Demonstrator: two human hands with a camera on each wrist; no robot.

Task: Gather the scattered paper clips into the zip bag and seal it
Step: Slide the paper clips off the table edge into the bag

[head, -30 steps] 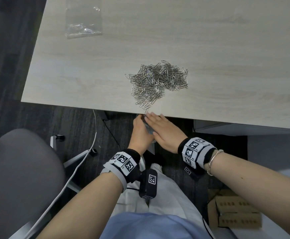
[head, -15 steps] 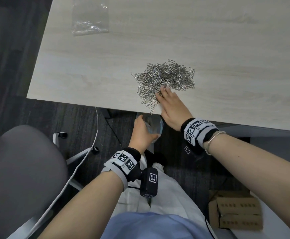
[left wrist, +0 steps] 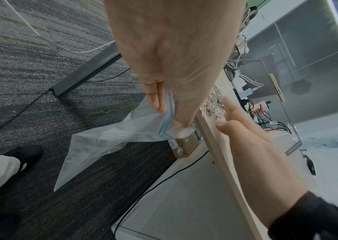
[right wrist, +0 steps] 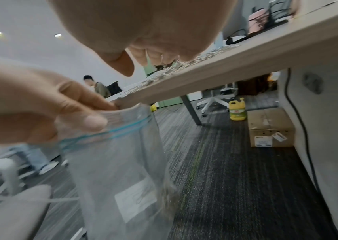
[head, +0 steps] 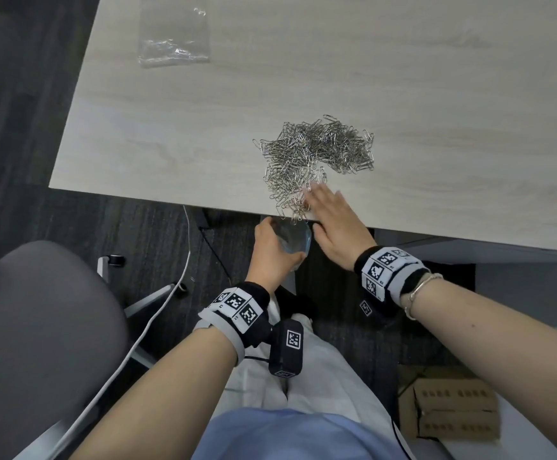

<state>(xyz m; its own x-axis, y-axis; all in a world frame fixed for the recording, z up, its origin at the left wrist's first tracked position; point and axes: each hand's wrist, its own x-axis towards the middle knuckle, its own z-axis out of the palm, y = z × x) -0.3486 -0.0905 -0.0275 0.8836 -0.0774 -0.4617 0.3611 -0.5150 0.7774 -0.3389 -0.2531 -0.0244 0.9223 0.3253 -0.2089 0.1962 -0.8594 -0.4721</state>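
A pile of silver paper clips [head: 316,157] lies on the pale wooden table [head: 171,144], trailing to its front edge. My left hand [head: 272,247] pinches the blue-striped rim of a clear zip bag [head: 295,239] and holds it just below that edge; the bag [right wrist: 123,162] hangs down with its mouth open. My right hand [head: 331,217] lies flat with straight fingers on the table edge, touching the nearest clips [head: 298,207], some of which overhang the bag. The left wrist view shows the bag [left wrist: 110,141] and the right hand's fingers [left wrist: 238,116].
A second clear bag [head: 174,38] lies at the table's far left. A grey chair [head: 38,343] stands at my left, with a white cable [head: 157,310] on the carpet. Cardboard boxes [head: 449,410] sit on the floor at the right. A person stands far off.
My right hand rose from the bag onto the table, reached the clips, then drew back toward the edge, dragging clips with it. The left hand keeps the bag below the edge.
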